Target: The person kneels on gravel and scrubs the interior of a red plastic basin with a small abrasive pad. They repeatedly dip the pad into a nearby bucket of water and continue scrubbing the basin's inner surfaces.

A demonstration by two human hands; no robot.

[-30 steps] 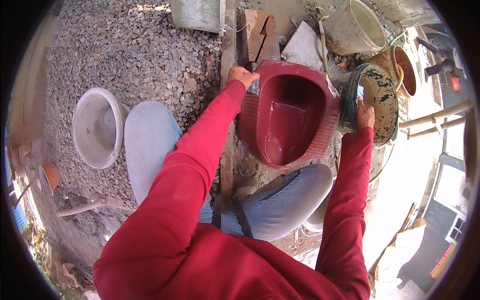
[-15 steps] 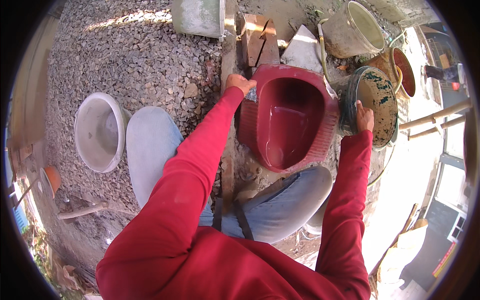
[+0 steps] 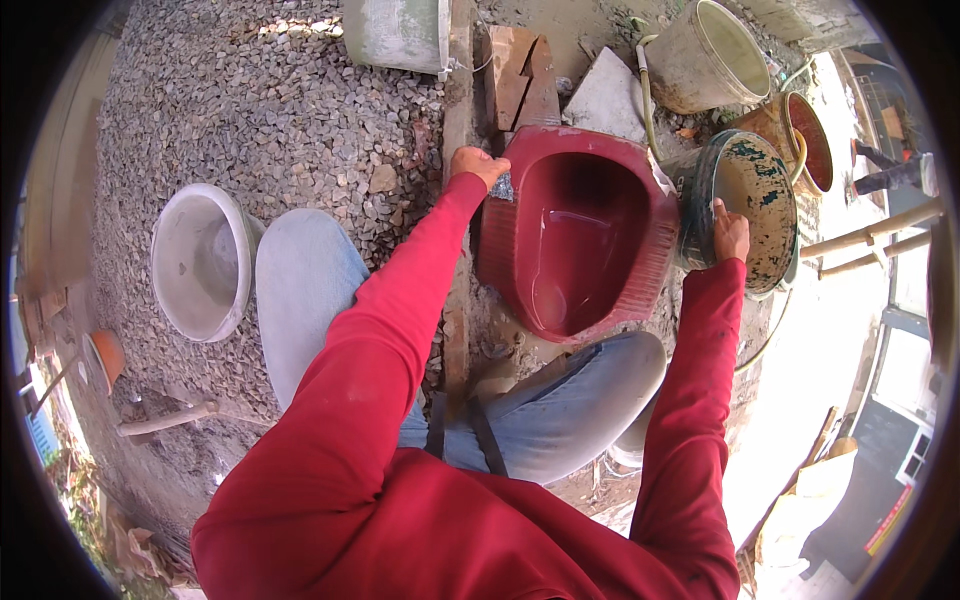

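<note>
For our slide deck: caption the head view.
Left hand grips maroon squat pan; right hand rests on stained bucket.

The person wears a bright red long-sleeved top — both sleeves run full length to the wrists, snug and lightly creased along the forearms. Below it come faded light-blue jeans, worn paler over the knees. Two narrow dark straps hang down across the lap, and the left hand (image 3: 478,163) and right hand (image 3: 730,230) are bare — no gloves.
</note>
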